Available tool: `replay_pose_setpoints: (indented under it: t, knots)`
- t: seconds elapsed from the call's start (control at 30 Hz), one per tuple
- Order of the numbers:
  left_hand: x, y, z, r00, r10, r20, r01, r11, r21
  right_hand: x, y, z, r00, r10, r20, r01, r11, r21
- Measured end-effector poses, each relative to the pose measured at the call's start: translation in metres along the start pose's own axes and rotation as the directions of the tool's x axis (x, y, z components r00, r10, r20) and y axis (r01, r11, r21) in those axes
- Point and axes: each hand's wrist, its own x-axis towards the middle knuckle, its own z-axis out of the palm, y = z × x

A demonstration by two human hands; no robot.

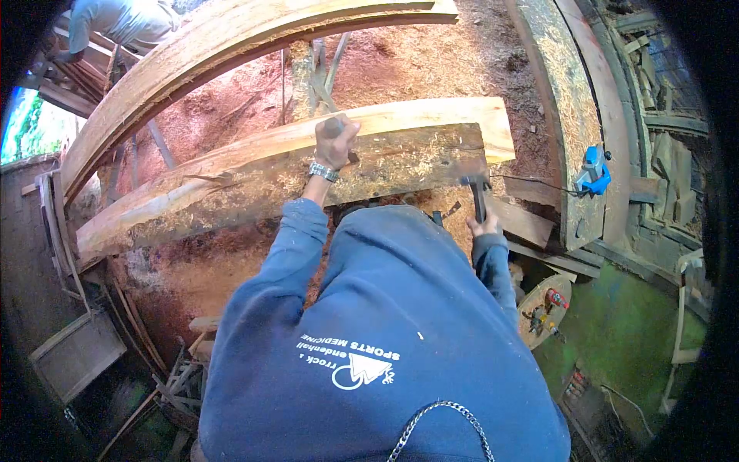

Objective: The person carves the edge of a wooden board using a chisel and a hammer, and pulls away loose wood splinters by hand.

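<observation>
My left hand (336, 150), with a metal watch at the wrist, is closed around a dark tool with a round end (332, 127). Its lower part is mostly hidden by my fingers, so its kind is unclear. That hand is over a long wooden plank (408, 158), close to the edge of a paler plank (431, 114) behind it. On the right, my right hand (485, 225) grips the handle of a hammer (480, 199). The hammer's head, smeared by motion, is near the plank's right end, apart from my left hand.
A curved beam (192, 61) spans the upper left, with a person (127, 21) beyond it. Shavings cover the ground (416, 61). A blue power tool (593, 171) with a cord sits on a board (581, 100) at right. Below it, a round container (545, 311) holds small tools.
</observation>
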Motion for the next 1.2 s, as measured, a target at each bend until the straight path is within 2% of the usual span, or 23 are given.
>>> replay_pose_setpoints:
  t: [0.03, 0.1, 0.23, 0.37, 0.4, 0.43, 0.47, 0.53, 0.57, 0.6, 0.67, 0.7, 0.73, 0.77, 0.8, 0.83, 0.9, 0.93, 0.97, 1.03, 1.13, 1.17, 1.2]
  knots:
    - [-0.002, 0.005, 0.006, 1.000, -0.005, -0.005, 0.005, 1.000, -0.016, 0.012, -0.024, -0.003, 0.996, -0.090, 0.010, 0.089, 0.995, 0.045]
    - [-0.002, 0.010, 0.014, 1.000, 0.021, 0.009, -0.021, 1.000, 0.009, 0.028, -0.065, 0.001, 0.953, -0.262, -0.151, 0.263, 0.965, -0.017]
    - [0.008, -0.011, 0.011, 0.994, 0.111, 0.006, -0.108, 0.951, 0.289, 0.035, -0.182, -0.033, 0.968, -0.245, -0.048, 0.250, 0.945, 0.210]
    - [0.005, -0.004, 0.030, 0.990, 0.137, 0.024, -0.135, 0.898, 0.419, 0.029, -0.268, -0.074, 0.907, -0.417, -0.067, 0.412, 0.840, 0.352]
    - [0.005, -0.004, 0.033, 0.992, 0.120, 0.037, -0.125, 0.898, 0.423, 0.025, -0.290, -0.093, 0.907, -0.420, -0.014, 0.380, 0.806, 0.453]
    - [0.005, -0.003, 0.036, 0.993, 0.105, 0.047, -0.115, 0.897, 0.426, 0.015, -0.316, -0.115, 0.864, -0.493, -0.100, 0.476, 0.738, 0.478]
    - [0.004, -0.004, 0.037, 0.995, 0.087, 0.054, -0.102, 0.897, 0.429, -0.004, -0.347, -0.141, 0.893, -0.443, -0.081, 0.405, 0.714, 0.571]
    - [0.009, -0.013, 0.033, 0.993, 0.093, 0.078, -0.118, 0.886, 0.449, -0.026, -0.393, -0.175, 0.832, -0.478, -0.283, 0.531, 0.535, 0.657]
    - [0.010, -0.015, 0.033, 0.993, 0.091, 0.070, -0.113, 0.887, 0.447, -0.032, -0.412, -0.180, 0.732, -0.511, -0.451, 0.641, 0.291, 0.711]
    - [0.008, -0.012, 0.034, 0.994, 0.092, 0.061, -0.109, 0.888, 0.446, -0.032, -0.419, -0.185, 0.681, -0.536, -0.499, 0.689, 0.236, 0.685]
    - [0.003, -0.010, 0.035, 0.993, 0.100, 0.062, -0.117, 0.886, 0.449, -0.015, -0.420, -0.148, 0.597, -0.401, -0.695, 0.797, 0.194, 0.572]
    - [0.003, -0.011, 0.035, 0.992, 0.115, 0.060, -0.129, 0.886, 0.444, -0.004, -0.390, -0.112, 0.629, -0.530, -0.568, 0.777, 0.455, 0.435]
    - [0.004, -0.010, 0.035, 0.989, 0.130, 0.064, -0.145, 0.886, 0.440, 0.008, -0.359, -0.075, 0.640, -0.645, -0.416, 0.750, 0.643, 0.156]
    - [0.003, -0.010, 0.034, 0.989, 0.116, 0.094, -0.146, 0.894, 0.425, 0.021, -0.329, -0.038, 0.629, -0.734, -0.256, 0.728, 0.672, -0.138]
    - [0.001, -0.012, 0.034, 0.974, 0.198, 0.113, -0.228, 0.838, 0.495, 0.033, -0.295, -0.005, 0.850, -0.486, 0.202, 0.526, 0.773, -0.353]
    - [-0.002, -0.014, 0.034, 0.952, 0.278, 0.130, -0.301, 0.770, 0.563, 0.028, -0.292, -0.012, 0.839, -0.522, 0.154, 0.544, 0.795, -0.267]
    - [0.008, -0.026, 0.023, 0.972, 0.206, 0.114, -0.232, 0.749, 0.620, 0.038, -0.304, -0.046, 0.787, -0.616, 0.043, 0.616, 0.781, -0.102]
    - [0.009, -0.035, 0.020, 0.986, 0.150, 0.072, -0.161, 0.753, 0.638, 0.043, -0.319, -0.074, 0.726, -0.687, -0.020, 0.686, 0.726, -0.048]
    - [0.003, -0.032, 0.021, 0.994, 0.082, 0.072, -0.107, 0.847, 0.521, 0.036, -0.344, -0.111, 0.704, -0.694, -0.150, 0.708, 0.702, 0.071]
    - [0.000, -0.012, 0.029, 0.995, 0.047, 0.092, -0.080, 0.918, 0.390, 0.026, -0.391, -0.171, 0.493, -0.792, -0.360, 0.867, 0.416, 0.272]
    - [0.001, -0.013, 0.026, 0.992, 0.076, 0.096, -0.111, 0.890, 0.442, 0.046, -0.388, -0.220, 0.347, -0.848, -0.400, 0.729, -0.024, 0.684]
    - [0.003, -0.017, 0.024, 0.994, 0.062, 0.091, -0.096, 0.899, 0.428, 0.042, -0.385, -0.214, 0.379, -0.775, -0.506, 0.789, -0.015, 0.615]
    - [0.003, -0.020, 0.023, 0.993, 0.073, 0.095, -0.107, 0.900, 0.424, 0.034, -0.380, -0.179, 0.419, -0.695, -0.585, 0.894, 0.201, 0.401]
